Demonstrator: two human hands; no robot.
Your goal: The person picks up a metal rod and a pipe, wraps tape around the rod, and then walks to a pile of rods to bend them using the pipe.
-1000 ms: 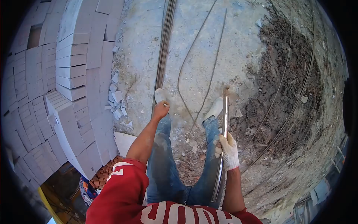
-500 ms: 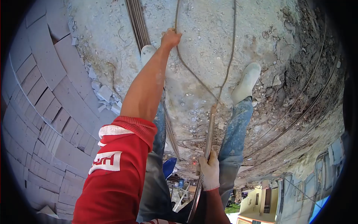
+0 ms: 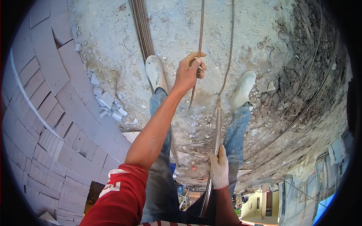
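presently, bare l. hand (image 3: 188, 71) loosely curled round thin brown metal rod (image 3: 201, 30) over dusty grey ground (image 3: 173, 30); white-gloved r. hand (image 3: 220, 169) closed round long silver metal pipe (image 3: 217, 130) betw. blue-jeaned legs (image 3: 238, 132); slack l. grip might let rod slip & scratch skin.

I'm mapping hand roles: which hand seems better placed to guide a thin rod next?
Probably the left hand: it holds a thin rod, while the right hand is occupied gripping the metal tube.
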